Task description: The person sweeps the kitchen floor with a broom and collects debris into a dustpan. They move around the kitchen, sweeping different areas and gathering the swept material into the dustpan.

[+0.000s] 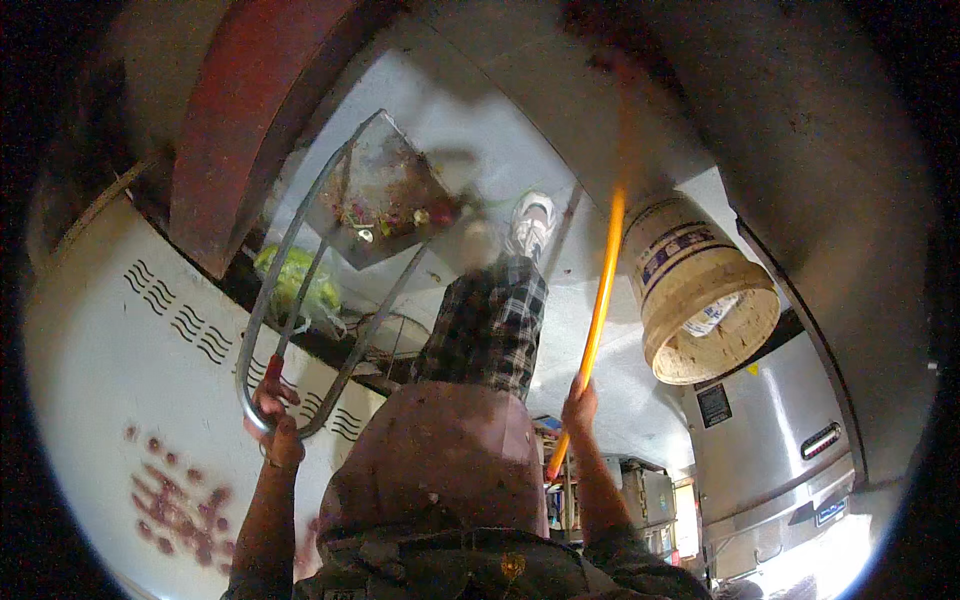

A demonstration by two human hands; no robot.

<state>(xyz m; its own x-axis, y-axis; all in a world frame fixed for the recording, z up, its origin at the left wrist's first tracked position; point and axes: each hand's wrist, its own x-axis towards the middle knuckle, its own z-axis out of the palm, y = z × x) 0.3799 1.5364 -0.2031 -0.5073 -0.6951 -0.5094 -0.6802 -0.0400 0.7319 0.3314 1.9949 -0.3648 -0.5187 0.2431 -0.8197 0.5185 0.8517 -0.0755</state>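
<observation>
My left hand [279,424] grips the bent end of a U-shaped metal tube handle [255,322], beside a thin rod with a red end [274,369]. At the far end of this handle is a wide metal dustpan [390,187] holding food scraps and dirt. My right hand [579,409] is closed around a long orange pole [606,285]. The pole runs up and away over the floor, and its far end is blurred and dark. Below me show plaid trousers [484,330], a white shoe [532,225] and a pinkish apron [442,457].
A dirty plastic bucket [641,247] with something white inside is to the right, near a stainless-steel appliance [765,450]. A green bag [292,281] lies beside the dustpan. On the left stand a rust-spotted white vented panel [97,360] and a red panel [232,112]. Loaded shelves [562,495] are behind.
</observation>
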